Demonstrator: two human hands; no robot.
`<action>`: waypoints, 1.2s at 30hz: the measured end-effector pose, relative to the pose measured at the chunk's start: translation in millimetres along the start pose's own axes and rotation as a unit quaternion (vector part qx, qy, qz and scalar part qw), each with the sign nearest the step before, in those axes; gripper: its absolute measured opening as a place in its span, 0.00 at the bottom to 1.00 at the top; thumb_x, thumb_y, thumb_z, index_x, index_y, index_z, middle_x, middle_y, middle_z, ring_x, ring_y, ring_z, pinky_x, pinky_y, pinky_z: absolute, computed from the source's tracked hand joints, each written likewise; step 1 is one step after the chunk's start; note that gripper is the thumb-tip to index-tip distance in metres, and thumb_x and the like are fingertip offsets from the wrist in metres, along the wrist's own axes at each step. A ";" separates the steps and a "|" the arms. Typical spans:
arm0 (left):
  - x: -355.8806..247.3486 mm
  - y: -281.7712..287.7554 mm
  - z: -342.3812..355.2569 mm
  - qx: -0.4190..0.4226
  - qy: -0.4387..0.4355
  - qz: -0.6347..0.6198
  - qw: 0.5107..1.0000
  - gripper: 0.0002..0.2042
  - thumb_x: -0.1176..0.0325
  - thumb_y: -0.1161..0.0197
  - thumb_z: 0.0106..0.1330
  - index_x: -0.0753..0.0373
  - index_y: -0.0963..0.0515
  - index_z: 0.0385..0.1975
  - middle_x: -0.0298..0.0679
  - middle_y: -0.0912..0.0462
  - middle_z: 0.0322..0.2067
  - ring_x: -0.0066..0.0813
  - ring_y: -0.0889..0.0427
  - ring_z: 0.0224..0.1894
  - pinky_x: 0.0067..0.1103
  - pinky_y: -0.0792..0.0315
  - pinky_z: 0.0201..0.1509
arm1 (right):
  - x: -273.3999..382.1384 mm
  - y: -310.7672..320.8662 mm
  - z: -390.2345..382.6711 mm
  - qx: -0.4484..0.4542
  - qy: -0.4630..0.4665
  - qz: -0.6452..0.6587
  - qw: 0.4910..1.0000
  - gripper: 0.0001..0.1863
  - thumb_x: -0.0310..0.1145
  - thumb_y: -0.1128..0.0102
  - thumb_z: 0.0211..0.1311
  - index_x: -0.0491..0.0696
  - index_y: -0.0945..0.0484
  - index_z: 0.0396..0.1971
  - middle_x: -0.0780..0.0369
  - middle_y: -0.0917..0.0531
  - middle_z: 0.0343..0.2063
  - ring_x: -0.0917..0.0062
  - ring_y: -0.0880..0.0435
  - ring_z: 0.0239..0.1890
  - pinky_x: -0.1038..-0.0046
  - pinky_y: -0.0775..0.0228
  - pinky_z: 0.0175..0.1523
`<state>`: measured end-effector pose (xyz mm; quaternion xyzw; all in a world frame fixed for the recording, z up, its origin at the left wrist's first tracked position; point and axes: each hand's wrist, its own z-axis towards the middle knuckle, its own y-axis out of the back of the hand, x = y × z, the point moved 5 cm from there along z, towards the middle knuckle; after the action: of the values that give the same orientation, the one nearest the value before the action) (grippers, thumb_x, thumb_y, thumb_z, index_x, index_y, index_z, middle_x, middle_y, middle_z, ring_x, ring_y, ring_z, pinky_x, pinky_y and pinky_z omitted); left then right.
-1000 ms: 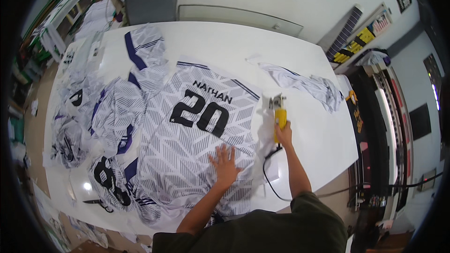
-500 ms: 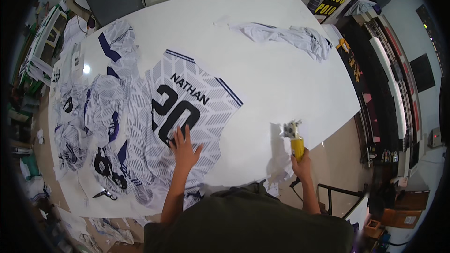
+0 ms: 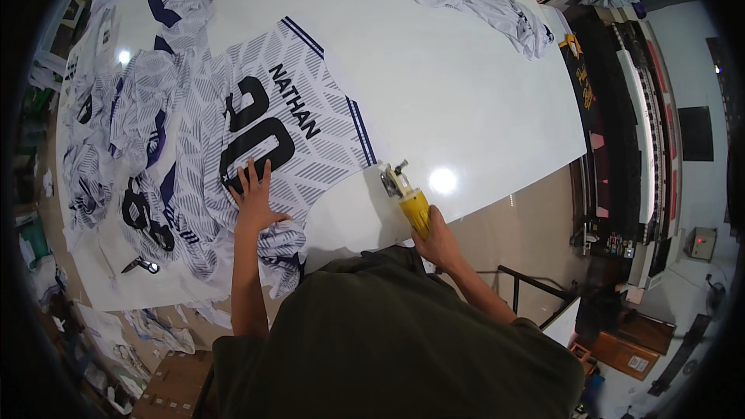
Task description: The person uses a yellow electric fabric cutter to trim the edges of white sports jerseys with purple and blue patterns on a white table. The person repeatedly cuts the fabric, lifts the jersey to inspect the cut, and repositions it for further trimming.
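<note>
A white jersey panel with grey diagonal stripes, large black print and navy-striped edges lies spread on the white table. On its lower part my left hand rests with fingers spread. In my right hand is an electric rotary cloth cutter with a yellow body and a metal head. That head is close to the right corner of the panel, by the end of a navy stripe; whether it touches the cloth, I cannot tell.
Patterned fabric pieces with navy parts pile up on the table's left side. Scissors lie near the front left edge. A crumpled white cloth lies at the far right. Beyond the table's right edge stands a long, large machine.
My right hand has brought the cutter leftward, from over the table's right edge to the panel's corner. My view has shifted and tilted; my left hand stays on the panel.
</note>
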<state>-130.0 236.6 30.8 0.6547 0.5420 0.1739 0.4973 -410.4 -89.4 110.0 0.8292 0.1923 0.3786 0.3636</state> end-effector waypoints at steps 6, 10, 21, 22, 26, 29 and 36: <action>5.8 -8.2 3.6 -0.019 -0.006 -0.003 1.000 0.76 0.54 0.10 0.28 0.39 0.61 0.80 0.42 0.71 0.81 0.61 0.71 0.80 0.73 0.62 0.71 | 23.5 -3.1 30.5 -0.022 0.021 0.007 1.000 0.30 0.37 0.36 0.65 0.38 0.40 0.57 0.34 0.21 0.43 0.37 0.19 0.43 0.47 0.25 0.46; 5.7 -7.2 3.9 -0.018 -0.007 -0.009 1.000 0.76 0.54 0.10 0.27 0.39 0.60 0.80 0.42 0.71 0.81 0.61 0.71 0.80 0.72 0.63 0.71 | 29.2 -7.7 36.2 -0.041 0.034 0.007 0.999 0.28 0.37 0.37 0.65 0.39 0.40 0.54 0.35 0.22 0.44 0.36 0.19 0.42 0.45 0.24 0.45; 8.3 -7.5 4.7 -0.012 -0.007 -0.011 1.000 0.75 0.52 0.11 0.27 0.40 0.59 0.80 0.44 0.69 0.81 0.62 0.70 0.80 0.72 0.62 0.71 | 55.2 -6.3 70.4 -0.061 0.052 0.003 0.997 0.31 0.37 0.36 0.63 0.34 0.41 0.55 0.33 0.20 0.41 0.37 0.18 0.43 0.47 0.24 0.46; 7.7 -6.9 3.9 -0.013 -0.007 -0.010 1.000 0.75 0.53 0.11 0.27 0.40 0.58 0.80 0.44 0.69 0.81 0.62 0.70 0.80 0.72 0.62 0.71 | 58.0 -5.5 76.4 -0.058 0.049 0.006 0.997 0.30 0.37 0.36 0.63 0.34 0.40 0.54 0.33 0.20 0.40 0.37 0.18 0.43 0.47 0.24 0.46; 7.1 -6.1 3.6 -0.005 -0.001 -0.007 1.000 0.75 0.53 0.11 0.27 0.41 0.58 0.80 0.44 0.69 0.81 0.62 0.71 0.80 0.72 0.63 0.71 | 66.0 -2.3 100.5 -0.078 0.084 -0.001 0.993 0.27 0.37 0.36 0.63 0.35 0.39 0.50 0.33 0.20 0.39 0.37 0.18 0.41 0.46 0.23 0.44; 8.4 -6.0 2.4 -0.006 0.000 -0.011 1.000 0.75 0.53 0.11 0.27 0.41 0.58 0.80 0.44 0.69 0.81 0.61 0.72 0.80 0.72 0.63 0.71 | 74.5 0.3 120.8 -0.081 0.094 -0.020 0.992 0.27 0.38 0.36 0.63 0.35 0.39 0.50 0.34 0.19 0.38 0.37 0.17 0.40 0.46 0.23 0.44; 8.5 -7.8 2.7 -0.006 -0.002 -0.019 1.000 0.75 0.53 0.11 0.26 0.40 0.59 0.80 0.44 0.70 0.81 0.61 0.73 0.80 0.71 0.65 0.72 | 95.2 11.9 158.0 -0.084 0.116 -0.032 0.989 0.26 0.38 0.36 0.63 0.36 0.38 0.48 0.35 0.18 0.35 0.40 0.16 0.35 0.48 0.21 0.40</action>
<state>-129.1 242.2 20.4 0.6414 0.5525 0.1662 0.5057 -227.7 -113.0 94.4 0.7396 0.2276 0.4749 0.4192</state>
